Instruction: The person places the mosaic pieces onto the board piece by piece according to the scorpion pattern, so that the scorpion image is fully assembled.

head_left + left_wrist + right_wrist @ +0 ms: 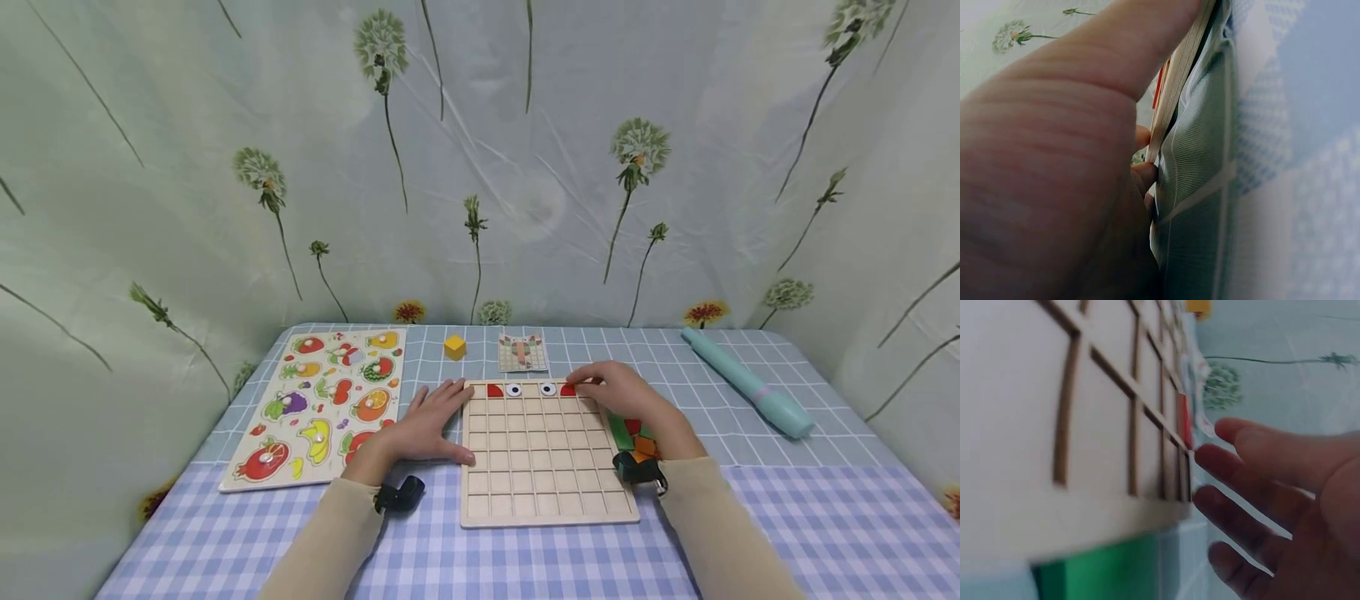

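1. Left hand (429, 425): fingers extended and spread, thumb set apart. Fingertips and thumb rest along the near side edge of the board (544, 454); nothing is grasped.
2. Right hand (621, 392): fingers loosely bent and parted, at the far right corner of the board. The fingertips are at the right red piece (567, 390); contact cannot be told, and no grip on it is visible.
3. Board: wooden, gridded, flat on the surface (435, 542) between the hands.
4. Far row of the board, from left hand to right hand: left red piece (495, 391), left eye (513, 390), right eye (548, 389), right red piece. The two eyes are separated by a gap.
5. Loose pieces (643, 446): green, red and orange, beside the board, under the right wrist; partly hidden.
6. Card (523, 353): beyond the board, between the hands, bearing a printed coloured pattern.
7. Yellow cube (454, 347): beyond the left hand.
8. Fruit puzzle (322, 475): left of the left hand.
9. Teal object (750, 383): right of the right hand, well apart, lying diagonally.
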Tool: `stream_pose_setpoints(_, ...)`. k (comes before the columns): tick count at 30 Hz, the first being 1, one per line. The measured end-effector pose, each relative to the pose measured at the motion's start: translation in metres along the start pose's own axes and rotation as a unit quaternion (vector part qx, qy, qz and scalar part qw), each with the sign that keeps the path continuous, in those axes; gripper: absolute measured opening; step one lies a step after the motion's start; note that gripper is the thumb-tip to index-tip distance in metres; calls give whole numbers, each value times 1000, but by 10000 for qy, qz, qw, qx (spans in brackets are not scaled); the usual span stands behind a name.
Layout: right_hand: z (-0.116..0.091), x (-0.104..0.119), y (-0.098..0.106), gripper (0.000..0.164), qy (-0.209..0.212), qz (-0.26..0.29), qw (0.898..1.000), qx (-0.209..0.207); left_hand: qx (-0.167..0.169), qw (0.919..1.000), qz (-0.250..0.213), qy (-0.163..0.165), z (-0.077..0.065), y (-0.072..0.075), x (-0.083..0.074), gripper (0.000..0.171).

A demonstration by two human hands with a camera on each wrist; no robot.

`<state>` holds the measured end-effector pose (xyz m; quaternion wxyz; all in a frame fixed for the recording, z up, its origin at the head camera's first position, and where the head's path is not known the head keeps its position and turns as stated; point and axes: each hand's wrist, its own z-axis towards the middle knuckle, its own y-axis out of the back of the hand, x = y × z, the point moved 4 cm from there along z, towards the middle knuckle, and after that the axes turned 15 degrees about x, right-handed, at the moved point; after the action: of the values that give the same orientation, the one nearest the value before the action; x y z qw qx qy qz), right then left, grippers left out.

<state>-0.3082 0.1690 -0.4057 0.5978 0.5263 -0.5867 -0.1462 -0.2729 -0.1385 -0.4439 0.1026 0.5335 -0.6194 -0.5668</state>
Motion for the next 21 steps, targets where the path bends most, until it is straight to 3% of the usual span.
stream_pose_setpoints(9,-23,-15,18,22,120,59,9999,97,-47,10000,47,33,-1,1,-1,110)
stream_pose_setpoints(21,-37,-46,21,24,-678,-155,9955,641,-62,9999,133,55,1,0,-1,111)
